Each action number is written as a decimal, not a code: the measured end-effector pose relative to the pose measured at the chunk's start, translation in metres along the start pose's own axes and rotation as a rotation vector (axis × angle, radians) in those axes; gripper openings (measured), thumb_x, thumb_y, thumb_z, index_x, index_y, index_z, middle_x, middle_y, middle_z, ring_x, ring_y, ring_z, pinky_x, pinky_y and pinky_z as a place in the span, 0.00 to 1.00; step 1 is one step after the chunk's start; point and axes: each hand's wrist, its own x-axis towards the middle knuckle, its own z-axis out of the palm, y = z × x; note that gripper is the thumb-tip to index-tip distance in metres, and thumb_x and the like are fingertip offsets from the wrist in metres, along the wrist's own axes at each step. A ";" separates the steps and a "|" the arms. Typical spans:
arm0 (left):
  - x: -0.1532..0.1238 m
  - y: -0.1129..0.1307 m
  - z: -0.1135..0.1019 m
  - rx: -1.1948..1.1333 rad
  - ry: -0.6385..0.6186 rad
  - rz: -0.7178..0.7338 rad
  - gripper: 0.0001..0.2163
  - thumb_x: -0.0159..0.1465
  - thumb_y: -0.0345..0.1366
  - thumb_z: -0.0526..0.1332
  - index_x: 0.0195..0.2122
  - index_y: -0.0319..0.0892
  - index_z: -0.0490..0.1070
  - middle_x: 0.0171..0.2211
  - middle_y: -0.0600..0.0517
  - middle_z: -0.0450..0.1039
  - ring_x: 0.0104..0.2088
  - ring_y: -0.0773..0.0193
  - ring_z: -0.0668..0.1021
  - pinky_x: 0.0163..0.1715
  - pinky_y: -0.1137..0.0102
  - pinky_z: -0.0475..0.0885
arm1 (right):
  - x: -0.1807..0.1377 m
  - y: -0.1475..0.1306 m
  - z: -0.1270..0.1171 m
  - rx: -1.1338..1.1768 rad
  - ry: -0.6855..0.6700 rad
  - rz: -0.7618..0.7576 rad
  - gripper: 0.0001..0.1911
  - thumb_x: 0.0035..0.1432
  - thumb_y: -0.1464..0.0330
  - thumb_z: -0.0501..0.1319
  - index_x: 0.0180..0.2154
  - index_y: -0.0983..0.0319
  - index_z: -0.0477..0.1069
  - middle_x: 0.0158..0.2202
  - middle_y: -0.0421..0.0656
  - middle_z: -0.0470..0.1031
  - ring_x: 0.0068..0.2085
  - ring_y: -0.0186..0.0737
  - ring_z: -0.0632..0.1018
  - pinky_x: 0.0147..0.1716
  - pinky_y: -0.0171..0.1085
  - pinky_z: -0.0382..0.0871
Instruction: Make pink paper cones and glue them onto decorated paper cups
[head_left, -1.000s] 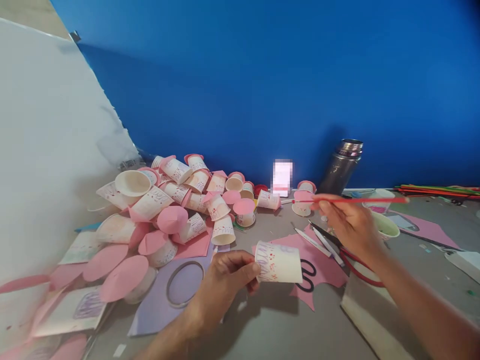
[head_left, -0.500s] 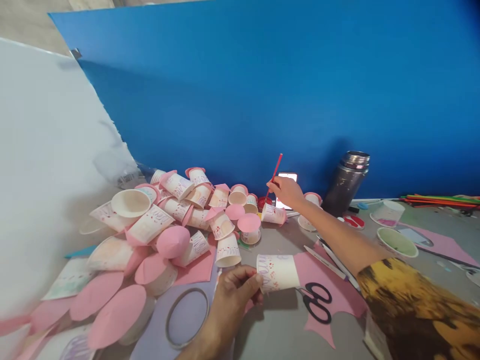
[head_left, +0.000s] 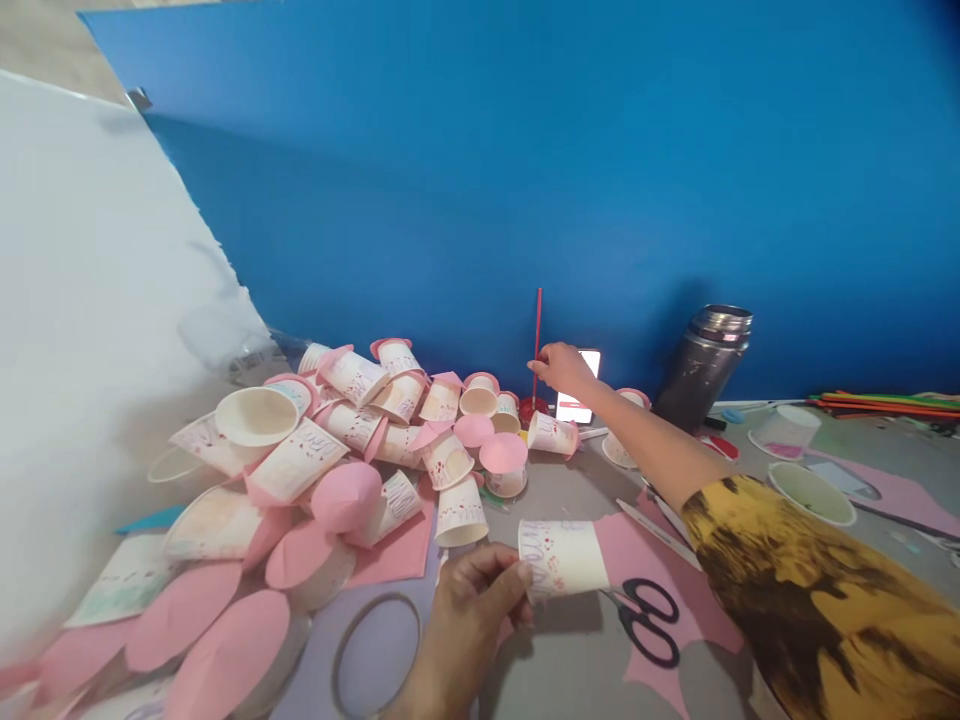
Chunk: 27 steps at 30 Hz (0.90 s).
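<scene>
My left hand is closed on a white paper cup with red and purple marks, held on its side low over the table. My right hand is stretched far forward, pinching a thin red brush that stands upright. The brush's lower end is in or at a small red pot near the blue wall. A lit phone leans just right of that hand.
A heap of decorated cups with pink paper circles fills the left. Black-handled scissors lie on pink paper. A steel flask, a green-rimmed bowl and coloured sticks are at right. A white board leans at left.
My right hand went from near the scissors out to the red pot by the wall, turning the brush from level to upright. The left hand kept hold of the cup.
</scene>
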 end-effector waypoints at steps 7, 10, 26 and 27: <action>-0.002 0.004 0.002 0.036 0.008 0.019 0.14 0.55 0.45 0.71 0.23 0.37 0.77 0.18 0.51 0.72 0.21 0.69 0.71 0.27 0.73 0.67 | -0.017 -0.006 -0.028 0.008 0.099 0.021 0.17 0.67 0.59 0.61 0.37 0.66 0.78 0.40 0.54 0.81 0.46 0.52 0.80 0.47 0.45 0.72; 0.000 0.003 0.001 -0.007 0.030 0.023 0.13 0.55 0.44 0.71 0.25 0.37 0.78 0.19 0.51 0.73 0.22 0.68 0.72 0.27 0.73 0.69 | -0.040 -0.009 -0.044 0.050 0.151 0.016 0.17 0.68 0.59 0.58 0.40 0.64 0.79 0.41 0.53 0.82 0.44 0.50 0.80 0.44 0.42 0.70; 0.009 -0.013 -0.002 -0.237 -0.038 -0.146 0.15 0.52 0.42 0.76 0.29 0.38 0.74 0.21 0.53 0.74 0.23 0.70 0.75 0.28 0.73 0.74 | -0.231 0.072 -0.025 -0.080 -0.100 0.039 0.11 0.60 0.59 0.63 0.30 0.57 0.79 0.29 0.47 0.82 0.31 0.49 0.79 0.28 0.40 0.65; 0.009 -0.013 -0.001 -0.236 -0.032 -0.127 0.15 0.51 0.42 0.76 0.29 0.38 0.74 0.22 0.53 0.75 0.23 0.69 0.75 0.27 0.73 0.74 | -0.232 0.077 -0.020 -0.068 -0.096 0.037 0.12 0.61 0.59 0.62 0.30 0.57 0.79 0.30 0.48 0.82 0.31 0.49 0.79 0.28 0.40 0.66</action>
